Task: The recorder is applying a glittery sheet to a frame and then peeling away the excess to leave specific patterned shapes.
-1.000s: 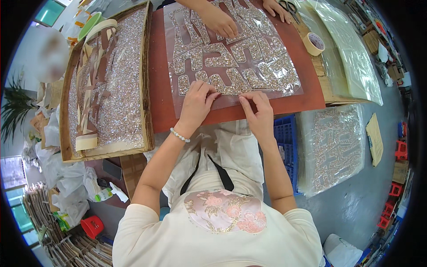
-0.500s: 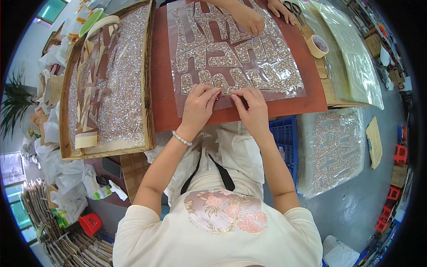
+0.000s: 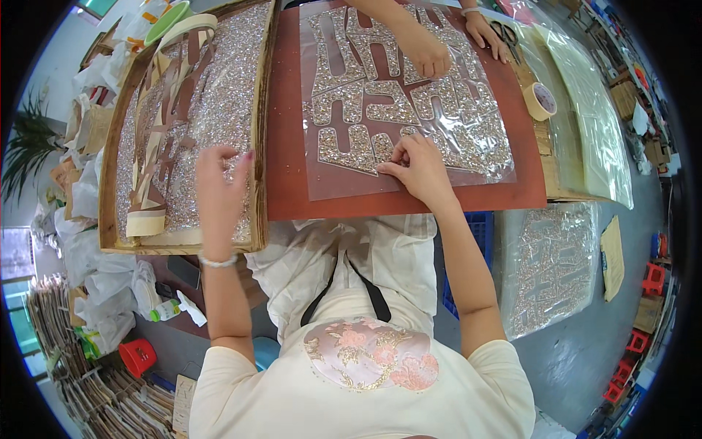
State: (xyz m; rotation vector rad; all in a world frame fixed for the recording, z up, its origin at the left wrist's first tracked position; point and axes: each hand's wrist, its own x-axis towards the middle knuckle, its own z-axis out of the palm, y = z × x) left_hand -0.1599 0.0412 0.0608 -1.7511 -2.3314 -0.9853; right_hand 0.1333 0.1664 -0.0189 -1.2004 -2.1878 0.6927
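My right hand [image 3: 417,170] presses fingertips on the near edge of a clear plastic sheet [image 3: 409,95] that carries glittery cut-out shapes and lies on a red-brown board [image 3: 292,183]. My left hand [image 3: 219,186] rests over the right edge of a wooden tray [image 3: 256,146] filled with loose glitter [image 3: 227,95] and strips of paper backing; its fingers are curled down into the glitter. Across the board, another person's hand [image 3: 424,55] lies on the same sheet, and a second hand [image 3: 486,33] is further right.
A roll of tape [image 3: 540,101] sits at the board's right edge, scissors [image 3: 508,33] beyond it. More glitter sheets in plastic [image 3: 552,267] lie lower right. A blue crate [image 3: 475,241] is under the table. Paper stacks [image 3: 73,380] and a red stool [image 3: 135,356] stand at left.
My left hand has left the plastic sheet and moved left to the glitter tray. My right hand stays on the sheet's near edge. The other person's hand shifted right.
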